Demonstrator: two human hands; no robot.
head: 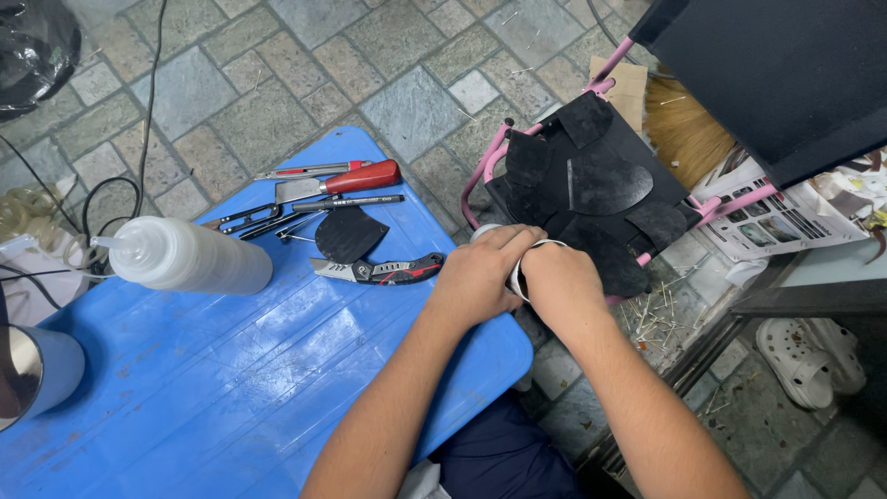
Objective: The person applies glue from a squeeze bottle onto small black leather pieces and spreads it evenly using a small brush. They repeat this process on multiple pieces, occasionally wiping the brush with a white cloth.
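Note:
My left hand (480,273) and my right hand (559,282) are pressed together at the right corner of the blue plastic table (231,388), both closed around a small white object (517,277) that is mostly hidden between them. Just beyond my hands lies a pile of black leather pieces (591,185) on a pink-framed stool (490,162). A folding utility knife (379,270) with red and black grips rests on the table left of my left hand, beside a black leather patch (346,233).
A translucent squeeze bottle (189,254) lies on the table's left. A red-handled scraper (337,180), a black pen (346,201) and scissors (249,220) lie at the far edge. A metal cup (28,374) stands left. White clogs (813,356), papers and a broom are on the right.

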